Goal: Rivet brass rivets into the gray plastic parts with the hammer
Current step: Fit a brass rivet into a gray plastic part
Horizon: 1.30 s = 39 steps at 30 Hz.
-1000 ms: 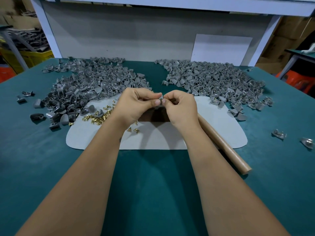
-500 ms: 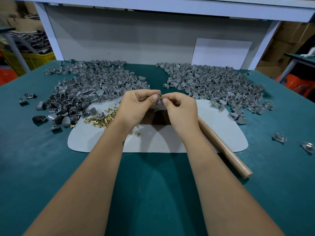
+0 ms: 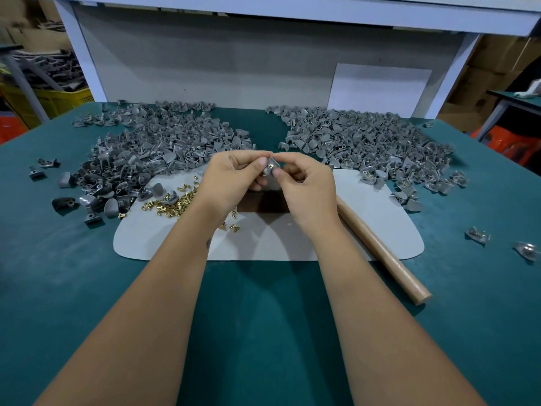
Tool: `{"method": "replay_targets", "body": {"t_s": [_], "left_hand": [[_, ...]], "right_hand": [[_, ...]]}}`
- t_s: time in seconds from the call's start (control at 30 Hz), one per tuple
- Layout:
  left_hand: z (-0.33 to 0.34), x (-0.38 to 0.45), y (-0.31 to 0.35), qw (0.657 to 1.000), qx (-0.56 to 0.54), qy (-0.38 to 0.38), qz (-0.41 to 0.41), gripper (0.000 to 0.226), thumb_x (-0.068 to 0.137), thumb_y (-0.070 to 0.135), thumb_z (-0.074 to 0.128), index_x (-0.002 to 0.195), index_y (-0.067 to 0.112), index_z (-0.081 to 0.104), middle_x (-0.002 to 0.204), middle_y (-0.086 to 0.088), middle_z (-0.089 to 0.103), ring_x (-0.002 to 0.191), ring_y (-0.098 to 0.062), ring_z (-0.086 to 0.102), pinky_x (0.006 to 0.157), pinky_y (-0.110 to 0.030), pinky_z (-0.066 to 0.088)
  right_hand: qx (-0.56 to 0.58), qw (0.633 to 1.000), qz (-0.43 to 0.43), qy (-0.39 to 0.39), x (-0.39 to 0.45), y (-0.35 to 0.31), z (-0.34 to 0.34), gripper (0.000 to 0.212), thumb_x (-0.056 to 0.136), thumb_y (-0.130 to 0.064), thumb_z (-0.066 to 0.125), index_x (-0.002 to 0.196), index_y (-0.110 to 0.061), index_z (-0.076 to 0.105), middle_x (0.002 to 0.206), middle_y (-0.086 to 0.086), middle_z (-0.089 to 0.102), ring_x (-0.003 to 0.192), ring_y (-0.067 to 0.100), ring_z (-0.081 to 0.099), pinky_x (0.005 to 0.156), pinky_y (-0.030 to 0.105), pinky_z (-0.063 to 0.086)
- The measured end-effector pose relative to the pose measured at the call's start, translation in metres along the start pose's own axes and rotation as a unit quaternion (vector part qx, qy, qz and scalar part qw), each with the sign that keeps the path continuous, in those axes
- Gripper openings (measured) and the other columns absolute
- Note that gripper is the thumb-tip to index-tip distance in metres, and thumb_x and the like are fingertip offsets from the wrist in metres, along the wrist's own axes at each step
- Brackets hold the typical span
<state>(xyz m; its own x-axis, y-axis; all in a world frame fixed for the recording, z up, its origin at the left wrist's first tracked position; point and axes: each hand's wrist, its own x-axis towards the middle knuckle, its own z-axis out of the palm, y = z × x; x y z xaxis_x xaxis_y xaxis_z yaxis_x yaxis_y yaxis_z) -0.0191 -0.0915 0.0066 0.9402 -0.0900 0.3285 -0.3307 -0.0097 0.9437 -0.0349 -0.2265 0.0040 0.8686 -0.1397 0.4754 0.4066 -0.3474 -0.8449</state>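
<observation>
Gray plastic part (image 3: 268, 168), small and curved with a brass rivet (image 3: 270, 163) seated in its hole, is pinched above the pale rounded mat (image 3: 322, 241) between the left hand (image 3: 234, 178) and right hand (image 3: 304, 187), thumbs and fingertips curled around it. Loose shiny brass rivets (image 3: 172, 202) scatter on the mat's left part. Heaps of matte gray parts (image 3: 164, 153) lie beyond the mat. A smooth wooden hammer handle (image 3: 380, 250) crosses the mat's right side.
</observation>
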Motion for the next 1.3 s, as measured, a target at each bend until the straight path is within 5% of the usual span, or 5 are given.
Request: {"method": "replay_targets", "body": {"t_s": [0.4,0.63,0.83,1.17,1.3], "left_hand": [[0.002,-0.002,0.005,1.000,-0.021,0.008,-0.009,0.023,0.100,0.012,0.052,0.087,0.015,0.070,0.072,0.006,0.067,0.069,-0.010,0.061,0.060,-0.020,0.053],[0.003,-0.002,0.001,0.998,0.048,0.033,0.013,0.016,0.095,0.013,0.063,0.082,0.019,0.071,0.077,0.005,0.069,0.067,0.000,0.061,0.065,-0.016,0.048],[-0.001,0.000,-0.004,0.995,0.091,0.039,0.022,0.017,0.094,0.013,0.064,0.082,0.023,0.073,0.107,0.003,0.065,0.103,-0.013,0.061,0.085,-0.024,0.049],[-0.002,-0.004,-0.011,0.989,0.139,0.013,-0.047,0.009,0.091,0.021,0.069,0.096,0.020,0.077,0.123,0.003,0.063,0.114,-0.016,0.059,0.105,-0.040,0.046],[-0.001,-0.004,-0.011,0.991,0.126,0.016,-0.048,0.010,0.088,0.015,0.072,0.096,0.013,0.078,0.126,0.000,0.063,0.101,-0.001,0.061,0.094,-0.021,0.049]], "right_hand": [[-0.008,0.998,0.054,0.037,0.000,-0.004,-0.001,0.012,0.086,-0.016,0.065,0.074,-0.016,0.066,0.065,-0.011,0.060,0.060,-0.002,0.051,0.059,0.014,0.041],[-0.017,0.997,0.069,0.036,-0.002,-0.007,-0.002,0.018,0.088,-0.019,0.061,0.073,-0.016,0.067,0.067,-0.008,0.061,0.071,0.013,0.056,0.073,0.032,0.047],[-0.041,0.995,0.082,0.047,-0.002,-0.009,-0.003,0.014,0.089,-0.018,0.058,0.080,-0.020,0.069,0.080,-0.008,0.067,0.085,0.015,0.061,0.089,0.043,0.047],[-0.145,0.984,0.093,0.041,-0.001,-0.007,-0.008,0.016,0.091,-0.028,0.055,0.080,-0.027,0.067,0.079,-0.016,0.062,0.103,0.016,0.053,0.097,0.037,0.029],[-0.149,0.986,0.070,0.017,-0.001,-0.006,-0.009,0.016,0.091,-0.027,0.055,0.079,-0.029,0.066,0.083,-0.014,0.065,0.103,0.018,0.055,0.101,0.043,0.035]]}}
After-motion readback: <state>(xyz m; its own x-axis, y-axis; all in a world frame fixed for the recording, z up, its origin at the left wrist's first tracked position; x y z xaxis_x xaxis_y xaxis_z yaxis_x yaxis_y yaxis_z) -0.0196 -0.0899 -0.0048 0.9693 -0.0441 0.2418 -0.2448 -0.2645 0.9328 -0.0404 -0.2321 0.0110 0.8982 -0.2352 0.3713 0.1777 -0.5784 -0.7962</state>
